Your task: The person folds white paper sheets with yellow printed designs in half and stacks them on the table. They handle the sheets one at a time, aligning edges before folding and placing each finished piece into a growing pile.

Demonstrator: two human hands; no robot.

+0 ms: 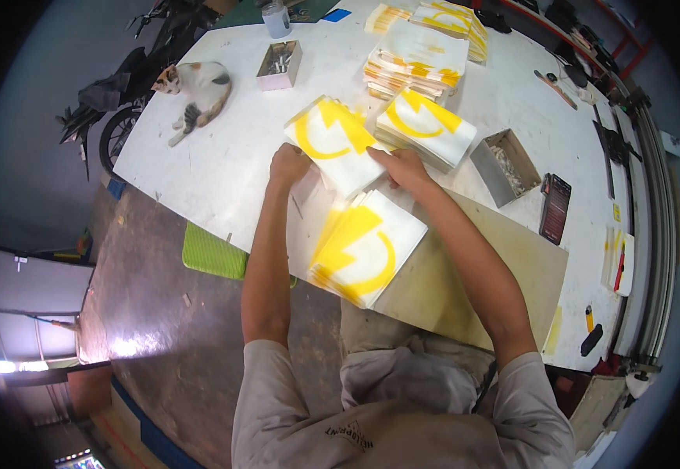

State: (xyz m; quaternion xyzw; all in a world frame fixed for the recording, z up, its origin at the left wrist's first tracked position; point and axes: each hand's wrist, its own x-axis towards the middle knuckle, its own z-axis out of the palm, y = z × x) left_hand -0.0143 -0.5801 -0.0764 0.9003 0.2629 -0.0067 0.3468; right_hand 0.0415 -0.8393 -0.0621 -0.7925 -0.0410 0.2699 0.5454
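Note:
My left hand (pixel 290 164) is closed on the left edge of a stack of flat white pieces with a yellow print (pixel 332 144). On the opposite side, my right hand (pixel 404 168) grips the same stack, thumb on top. The stack is slightly raised and tilted over the table; whether the pieces are paper or cloth I cannot tell. Just below it, nearer my body, lies a fanned pile of the same printed pieces (pixel 371 254), partly on a tan board (pixel 472 258). Another neat stack (pixel 426 125) sits beyond my right hand.
More printed piles (pixel 418 59) stand farther back on the white table (pixel 160 168). A grey box of small pale bits (pixel 490 173) and a phone (pixel 555 207) lie right. At the far left are a cat (pixel 207 86), a small box of metal pieces (pixel 279 81) and a jar (pixel 276 22).

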